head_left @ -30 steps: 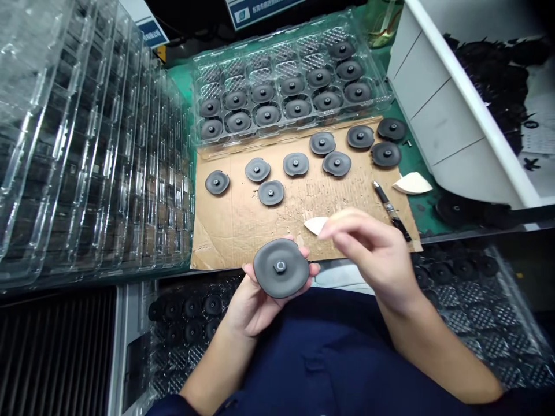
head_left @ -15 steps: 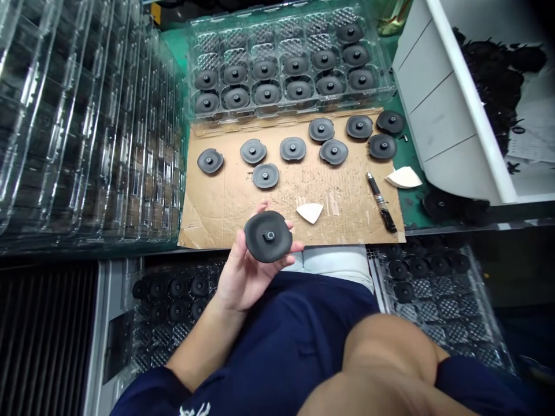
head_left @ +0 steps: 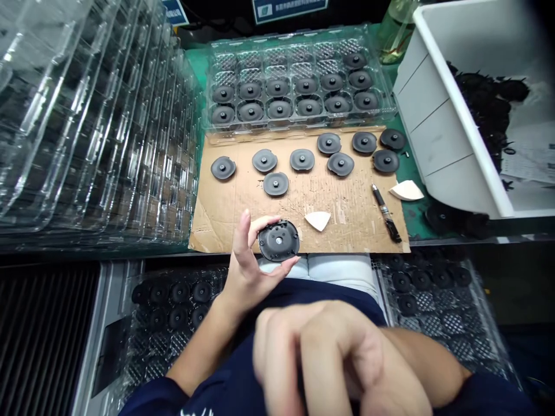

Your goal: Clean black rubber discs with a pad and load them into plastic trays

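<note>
Left hand (head_left: pixel 251 274) gripping black disc (head_left: pixel 280 247) by edges, right hand (head_left: pixel 332 352) curled

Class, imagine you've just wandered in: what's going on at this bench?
A person's left hand holds a dark disc by its edges near the cardboard sheet. The blurred right hand is close to the camera; whether it holds anything is unclear. Similar discs lie on the cardboard and partly fill the clear plastic tray beyond. A white three-cornered piece lies on the cardboard.
</note>
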Demonstrator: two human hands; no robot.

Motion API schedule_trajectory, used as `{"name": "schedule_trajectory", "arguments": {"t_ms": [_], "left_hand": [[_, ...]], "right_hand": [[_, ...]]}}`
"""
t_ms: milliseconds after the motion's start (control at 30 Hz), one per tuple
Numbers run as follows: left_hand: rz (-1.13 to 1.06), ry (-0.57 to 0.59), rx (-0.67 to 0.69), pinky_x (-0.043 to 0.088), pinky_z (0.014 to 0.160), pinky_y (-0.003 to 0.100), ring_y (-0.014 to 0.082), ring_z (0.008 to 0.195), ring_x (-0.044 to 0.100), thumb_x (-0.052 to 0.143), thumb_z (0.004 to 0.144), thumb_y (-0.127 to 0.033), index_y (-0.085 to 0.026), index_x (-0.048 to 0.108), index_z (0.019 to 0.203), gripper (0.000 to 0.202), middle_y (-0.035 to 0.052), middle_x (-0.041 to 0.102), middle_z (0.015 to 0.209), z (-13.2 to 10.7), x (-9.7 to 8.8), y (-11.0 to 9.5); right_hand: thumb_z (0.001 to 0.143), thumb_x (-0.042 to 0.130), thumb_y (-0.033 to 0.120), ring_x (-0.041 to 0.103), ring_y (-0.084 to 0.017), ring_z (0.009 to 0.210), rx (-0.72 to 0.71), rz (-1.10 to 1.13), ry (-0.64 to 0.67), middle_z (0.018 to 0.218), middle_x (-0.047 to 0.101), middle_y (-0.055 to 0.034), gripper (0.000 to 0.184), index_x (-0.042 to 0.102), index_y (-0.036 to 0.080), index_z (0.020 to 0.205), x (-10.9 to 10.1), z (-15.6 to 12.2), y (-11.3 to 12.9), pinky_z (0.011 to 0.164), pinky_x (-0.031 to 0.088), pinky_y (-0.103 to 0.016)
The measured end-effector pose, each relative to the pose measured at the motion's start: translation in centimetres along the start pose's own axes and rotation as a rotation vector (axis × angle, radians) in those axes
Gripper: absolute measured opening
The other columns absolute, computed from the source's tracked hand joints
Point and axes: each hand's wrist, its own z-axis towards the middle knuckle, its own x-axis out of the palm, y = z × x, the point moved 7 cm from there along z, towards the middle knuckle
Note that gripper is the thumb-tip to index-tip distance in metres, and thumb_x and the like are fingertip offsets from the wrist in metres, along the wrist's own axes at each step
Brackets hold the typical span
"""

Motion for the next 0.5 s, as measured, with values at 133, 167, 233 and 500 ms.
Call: {"name": "schedule_trajectory", "arguments": {"t_ms": [133,167,233,500], "left_hand": [[-0.095,0.033,-0.105,0.049,0.094,0.043,0.0236,0.103,0.063,0.078,0.07,-0.029,-0.021,0.005,0.149,0.108,0.0119,0.064,0.112,-0.5,-0.8,0.6],[-0.142,0.059,-0.177,0.047,0.097,0.042,0.0233,0.105,0.062,0.078,0.07,-0.028,-0.023,0.006,0.149,0.107,0.0111,0.064,0.113,-0.7,-0.8,1.0],[-0.276,0.108,-0.338,0.043,0.101,0.041,0.023,0.109,0.06,0.076,0.072,-0.028,-0.026,0.008,0.148,0.102,0.0095,0.062,0.116,-1.4,-0.6,1.8],[-0.749,0.219,-0.785,0.045,0.095,0.033,0.0237,0.109,0.06,0.076,0.069,-0.045,-0.026,0.055,0.126,0.064,0.0084,0.067,0.116,-3.4,1.6,2.5]], "right_hand": [[0.078,0.073,0.032,0.057,-0.009,0.07,0.053,-0.041,-0.255,0.071,0.059,0.0027,0.026,0.051,0.02,0.069,-4.1,-1.3,-1.3,0.069,0.046,-0.021],[0.077,0.074,0.029,0.056,-0.009,0.067,0.092,-0.12,-0.373,0.071,0.059,0.0029,0.025,0.052,0.02,0.069,-5.5,-2.1,-1.9,0.066,0.046,-0.02],[0.078,0.074,0.03,0.054,-0.009,0.062,0.128,-0.316,-0.576,0.066,0.059,0.0033,0.025,0.053,0.02,0.067,-7.8,-3.8,-2.6,0.059,0.044,-0.02],[0.09,0.052,0.051,0.056,-0.014,0.064,-0.094,-1.049,-0.392,0.067,0.064,-0.0012,0.035,0.074,0.025,0.098,-8.2,-1.7,-1.8,0.061,0.042,-0.027]]}}
